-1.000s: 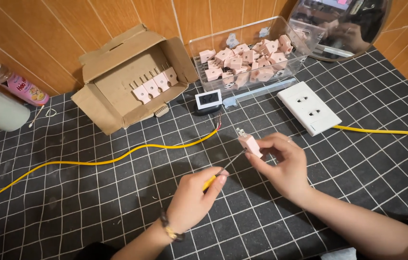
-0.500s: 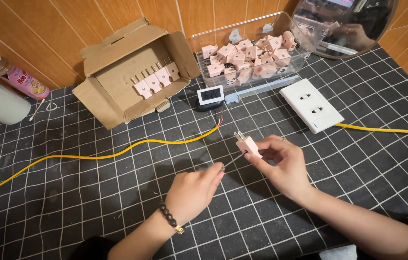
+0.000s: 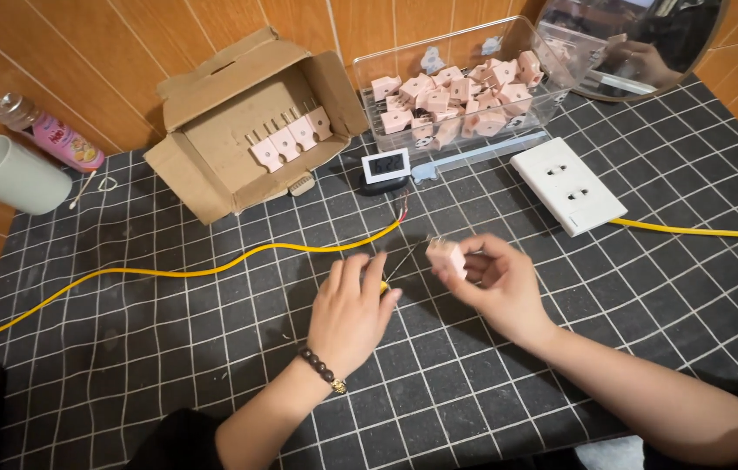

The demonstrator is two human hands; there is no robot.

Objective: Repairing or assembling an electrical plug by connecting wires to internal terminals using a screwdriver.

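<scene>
My right hand (image 3: 498, 280) holds a small pink plug piece (image 3: 445, 256) by its sides, a little above the black gridded mat (image 3: 169, 365). My left hand (image 3: 350, 312) lies palm down on the mat just left of it. Its thumb and fingers close on a small screwdriver (image 3: 384, 285) with a yellow handle, whose thin shaft points up toward the plug piece. A yellow cable (image 3: 212, 270) runs across the mat from the left and ends in bare wire tips just beyond both hands.
At the back stand an open cardboard box (image 3: 212, 104) with a row of pink plugs, a clear tub (image 3: 508, 117) holding several more, and a small digital display (image 3: 385, 165). A white socket plate (image 3: 567, 184) with a yellow lead lies right. A white cup (image 3: 5, 174) and pink bottle (image 3: 51, 135) stand left.
My left hand has come down from the plug piece and now rests flat on the mat with the screwdriver. My right hand still holds the plug piece, turned slightly.
</scene>
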